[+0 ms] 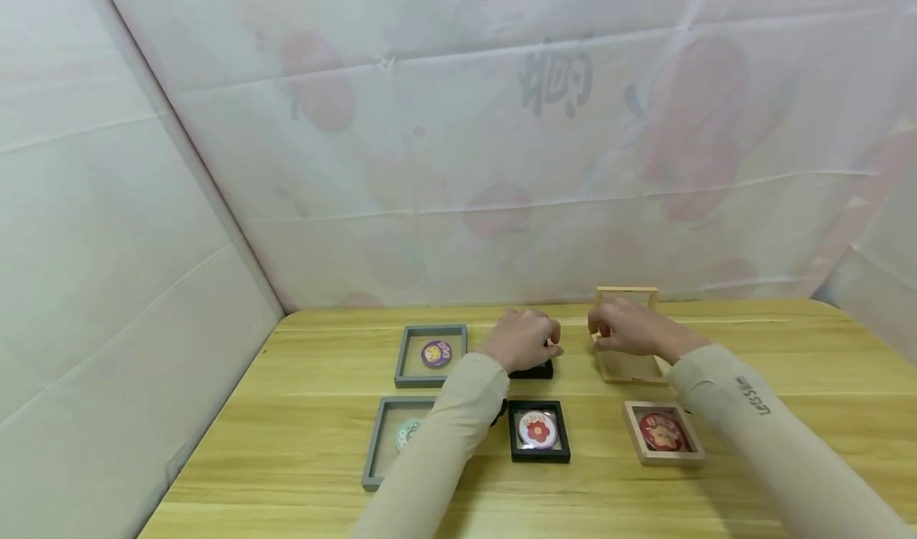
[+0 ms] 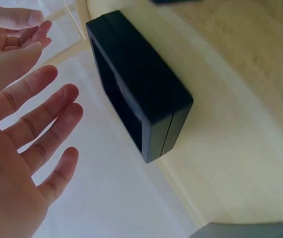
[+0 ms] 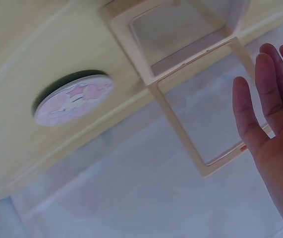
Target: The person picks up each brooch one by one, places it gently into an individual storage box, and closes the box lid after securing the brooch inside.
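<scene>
In the head view my left hand point(image 1: 521, 340) hovers over a black display frame point(image 1: 532, 372), covering most of it. The left wrist view shows that hand with fingers spread and relaxed, apart from the closed black frame point(image 2: 136, 69). My right hand point(image 1: 629, 328) is beside a light wooden-coloured display frame point(image 1: 634, 378), whose lid point(image 1: 627, 290) stands raised on its hinge. Seen from the right wrist, the right hand's fingers point(image 3: 267, 94) are extended in front of the lid point(image 3: 183, 131) and hold nothing. A round pink badge point(image 3: 74, 100) lies on the table beside the opened frame.
Two grey frames hold a purple badge point(image 1: 436, 353) and a green badge point(image 1: 407, 434), the latter partly behind my left sleeve. Nearer me are a black frame with a flower badge point(image 1: 537, 429) and a light frame with a red badge point(image 1: 662, 432). A white cloth point(image 1: 458, 165) hangs behind the table.
</scene>
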{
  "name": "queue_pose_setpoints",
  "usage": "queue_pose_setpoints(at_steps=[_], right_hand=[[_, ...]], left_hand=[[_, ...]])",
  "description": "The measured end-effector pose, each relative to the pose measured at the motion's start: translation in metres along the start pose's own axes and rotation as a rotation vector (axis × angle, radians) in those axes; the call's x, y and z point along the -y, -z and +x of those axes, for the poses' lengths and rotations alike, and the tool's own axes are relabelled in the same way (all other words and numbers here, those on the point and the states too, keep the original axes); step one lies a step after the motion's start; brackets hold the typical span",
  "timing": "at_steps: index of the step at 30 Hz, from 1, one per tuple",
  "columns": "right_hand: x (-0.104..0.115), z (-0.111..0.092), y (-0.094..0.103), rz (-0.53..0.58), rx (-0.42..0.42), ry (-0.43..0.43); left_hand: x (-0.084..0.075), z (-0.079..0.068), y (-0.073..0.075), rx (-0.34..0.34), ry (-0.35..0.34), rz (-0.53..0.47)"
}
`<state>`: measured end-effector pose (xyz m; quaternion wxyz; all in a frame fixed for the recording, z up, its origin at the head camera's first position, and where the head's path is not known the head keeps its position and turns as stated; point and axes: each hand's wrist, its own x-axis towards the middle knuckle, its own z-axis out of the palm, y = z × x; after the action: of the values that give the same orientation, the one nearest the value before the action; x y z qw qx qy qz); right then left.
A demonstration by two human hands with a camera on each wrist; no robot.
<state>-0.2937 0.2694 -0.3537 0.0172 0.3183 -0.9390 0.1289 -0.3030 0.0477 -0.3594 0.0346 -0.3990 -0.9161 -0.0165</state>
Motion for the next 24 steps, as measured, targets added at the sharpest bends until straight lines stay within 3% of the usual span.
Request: queue_pose_setpoints(at_steps=[13, 24], right_hand=[[-0.015, -0.018, 0.002, -0.002, 0.004, -0.054], [-0.019, -0.025, 0.002, -0.002, 0.02, -0.078]], left_hand=[[-0.012, 0.008, -0.001, 0.009, -0.026, 0.016], [-0.022, 0.013, -0.002, 0.06, -0.015, 0.013]])
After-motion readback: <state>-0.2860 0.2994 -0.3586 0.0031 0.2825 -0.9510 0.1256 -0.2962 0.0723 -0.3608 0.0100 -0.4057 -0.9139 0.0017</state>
